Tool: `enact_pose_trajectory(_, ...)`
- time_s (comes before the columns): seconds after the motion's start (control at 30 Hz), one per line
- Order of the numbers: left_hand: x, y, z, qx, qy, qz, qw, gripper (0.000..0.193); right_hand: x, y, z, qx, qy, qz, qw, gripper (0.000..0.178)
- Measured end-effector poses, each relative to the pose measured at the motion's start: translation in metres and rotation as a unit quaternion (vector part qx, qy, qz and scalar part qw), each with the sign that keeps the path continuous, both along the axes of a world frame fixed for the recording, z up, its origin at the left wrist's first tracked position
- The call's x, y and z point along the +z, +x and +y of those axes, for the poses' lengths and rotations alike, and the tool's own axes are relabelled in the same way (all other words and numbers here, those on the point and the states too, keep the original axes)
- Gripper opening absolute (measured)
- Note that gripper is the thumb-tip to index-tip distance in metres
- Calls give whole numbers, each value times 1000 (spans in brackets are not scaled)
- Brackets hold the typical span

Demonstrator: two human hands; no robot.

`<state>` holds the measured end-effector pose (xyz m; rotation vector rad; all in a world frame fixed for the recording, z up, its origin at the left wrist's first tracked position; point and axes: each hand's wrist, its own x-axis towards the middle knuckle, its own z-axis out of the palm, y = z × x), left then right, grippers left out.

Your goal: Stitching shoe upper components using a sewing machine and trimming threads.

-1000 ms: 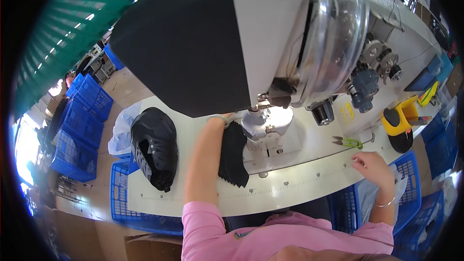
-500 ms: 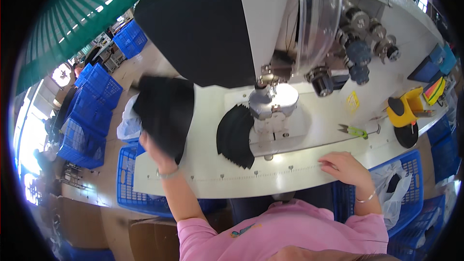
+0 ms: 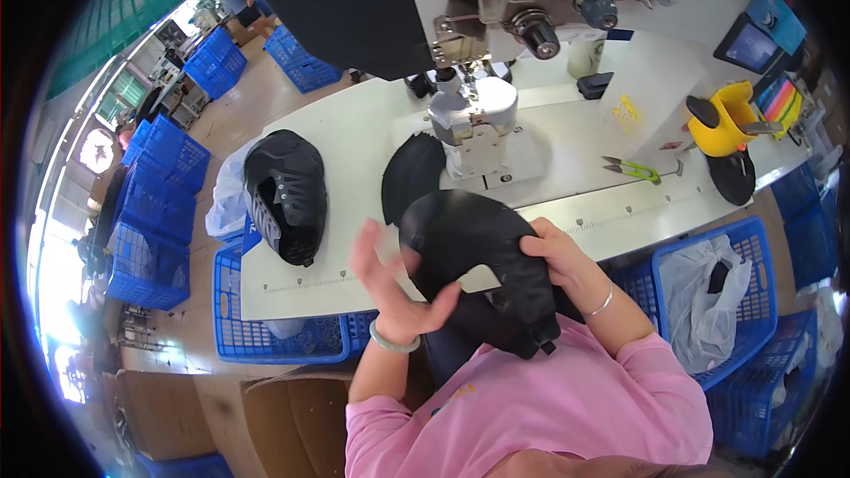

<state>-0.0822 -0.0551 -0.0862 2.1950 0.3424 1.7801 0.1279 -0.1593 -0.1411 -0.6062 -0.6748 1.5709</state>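
A black shoe upper [image 3: 522, 257], curved and bent open, is held above the table's front edge by my right hand [image 3: 562, 255], with thumb and fingers pinching its right side. My left hand [image 3: 390, 294] is at its left, fingers spread and partly blurred, the thumb close to the upper's inner edge; whether it touches cannot be told. Behind the upper lies a fanned stack of black curved pieces [image 3: 413, 173], beside the sewing machine's post [image 3: 474, 128]. At the table's left end sits another black shoe upper [image 3: 288, 190], with grey side details and its opening facing up.
Green-handled thread snips [image 3: 633, 170] lie right of the machine, near a yellow holder [image 3: 724, 124]. Blue baskets stand below the table: one at left [image 3: 228, 314], one at right with plastic bags [image 3: 763, 288]. A cardboard box [image 3: 297, 416] is at lower left.
My left hand has come in from the left, its blurred black bundle gone; a shoe upper now shows there. My right hand has risen from the table edge and now grips an upper. The view shifted.
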Motion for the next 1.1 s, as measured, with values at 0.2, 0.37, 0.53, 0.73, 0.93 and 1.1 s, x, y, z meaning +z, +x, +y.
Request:
enact_pose_trajectory(0.2,-18,6,-24,-319,-472,-26,822,98,-17,-9,-34,-83,30,96,991,32)
enact_pose_trajectory(0.37,-11,6,-30,-300,-464,-9,833,96,-26,-7,-42,-90,33,79,992,34)
enact_pose_trajectory(0.53,-8,7,-29,-299,-460,-1,836,96,-28,-8,-45,-111,29,64,991,36)
enact_pose_trajectory(0.73,-10,11,-26,-302,-465,0,832,95,-21,-5,-46,-117,30,42,992,37)
enact_pose_trajectory(0.93,-8,12,-26,-307,-465,-1,830,95,-19,-5,-48,-125,32,2,992,42)
enact_pose_trajectory(1.1,-6,11,-28,-306,-465,-6,831,96,-13,-6,-49,-126,19,2,992,40)
